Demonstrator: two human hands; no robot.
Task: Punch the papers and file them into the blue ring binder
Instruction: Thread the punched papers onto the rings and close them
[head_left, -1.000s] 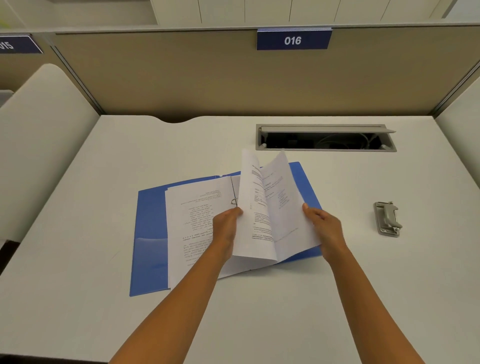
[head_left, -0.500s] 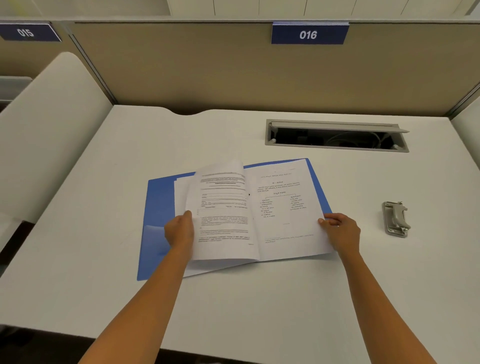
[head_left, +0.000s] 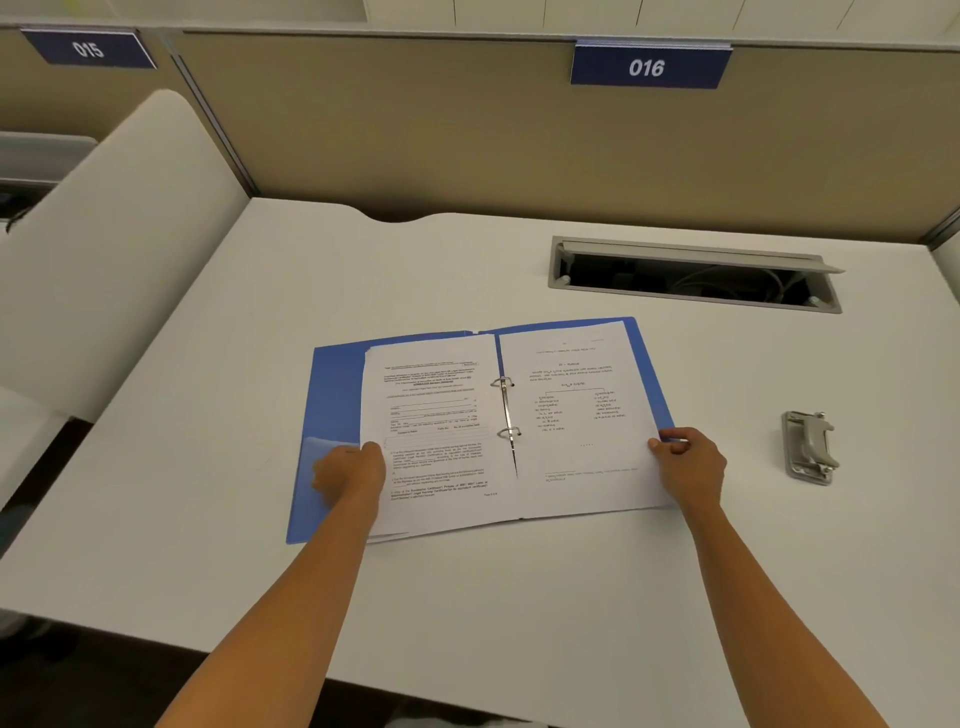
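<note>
The blue ring binder (head_left: 332, 395) lies open flat on the white desk. Printed papers sit on both sides of its two metal rings (head_left: 506, 408): a left stack (head_left: 436, 415) and a right stack (head_left: 576, 415). My left hand (head_left: 350, 473) rests on the left stack's outer edge, fingers curled at the paper's edge. Over at the right stack's outer edge, my right hand (head_left: 685, 465) has its fingertips pinching the paper and cover. A grey metal hole punch (head_left: 809, 448) sits alone to the right of the binder.
An open cable tray (head_left: 691, 278) is recessed in the desk behind the binder. Beige partition walls with signs 015 and 016 close the back. A white side panel (head_left: 104, 249) borders the left. The desk's front edge runs under my forearms.
The sheets that my hands held raised a second ago were turned over to the left and now lie flat. My left hand moved left with them; my right hand moved to the right edge.
</note>
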